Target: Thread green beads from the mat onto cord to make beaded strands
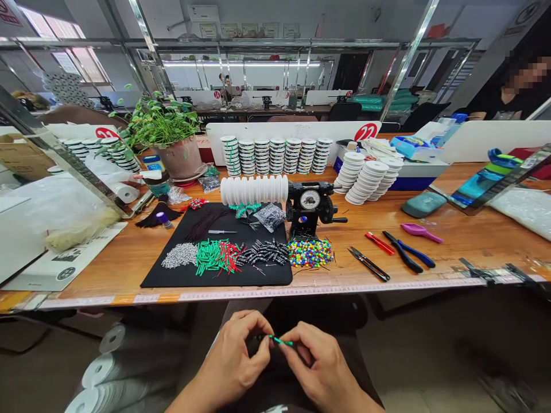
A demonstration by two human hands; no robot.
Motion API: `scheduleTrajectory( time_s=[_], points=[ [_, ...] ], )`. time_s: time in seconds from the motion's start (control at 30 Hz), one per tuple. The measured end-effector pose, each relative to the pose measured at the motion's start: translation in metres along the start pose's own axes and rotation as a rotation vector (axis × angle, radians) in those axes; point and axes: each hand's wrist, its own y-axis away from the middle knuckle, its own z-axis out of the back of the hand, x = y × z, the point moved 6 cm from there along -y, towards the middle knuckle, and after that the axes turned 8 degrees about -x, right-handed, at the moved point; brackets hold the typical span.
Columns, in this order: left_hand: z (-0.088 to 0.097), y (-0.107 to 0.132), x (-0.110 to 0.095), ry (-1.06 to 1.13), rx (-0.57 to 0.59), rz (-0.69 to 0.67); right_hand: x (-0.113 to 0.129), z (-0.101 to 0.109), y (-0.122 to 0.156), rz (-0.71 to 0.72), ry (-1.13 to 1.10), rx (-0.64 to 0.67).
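Above my lap, in front of the table edge, my left hand point(241, 347) and my right hand point(316, 358) work close together. Both are closed in a pinch on a thin green tube point(282, 341), one at each end. A small dark bit shows beside my left fingertips, too small to name. On the black mat point(172, 277) ahead lie heaps of silvery beads point(179, 255), green tubes point(209, 256), red tubes point(229, 256) and black pieces point(266, 252). Colourful beads point(310, 253) are heaped just right of the mat.
A hand-cranked winder point(310, 206) carries a row of white spools point(253, 190). Tweezers point(368, 264), a red tool point(379, 243) and blue-black pliers point(408, 252) lie on the right. Stacked white spools point(364, 178) and a potted plant point(178, 158) stand behind. Another person point(510, 100) is at far right.
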Motion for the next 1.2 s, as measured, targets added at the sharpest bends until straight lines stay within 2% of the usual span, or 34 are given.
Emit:
scheduleTrajectory(
  time_s=[0.13,0.33,0.53,0.83,0.93,1.03,1.2],
  points=[
    [-0.001,-0.001,-0.003,0.020,0.030,-0.019,0.002,0.001,-0.001,0.016,0.017,-0.019],
    [-0.004,-0.001,-0.002,-0.081,0.033,-0.061,0.005,-0.001,0.000,0.054,0.005,-0.021],
    [-0.006,0.001,0.000,0.002,0.025,-0.114,-0.002,-0.001,0.002,0.027,0.013,-0.025],
    [0.000,0.006,0.002,-0.049,-0.099,-0.303,-0.001,0.000,0.003,0.023,-0.009,-0.016],
    [0.000,0.008,0.000,-0.079,-0.116,-0.333,-0.002,0.001,0.005,0.038,0.044,-0.057],
    [-0.001,0.008,0.000,-0.096,-0.119,-0.339,-0.003,0.003,0.007,0.014,0.070,-0.066],
    [-0.007,0.007,0.001,-0.087,-0.072,-0.338,-0.008,0.001,0.007,-0.078,0.072,0.020]
  ],
)
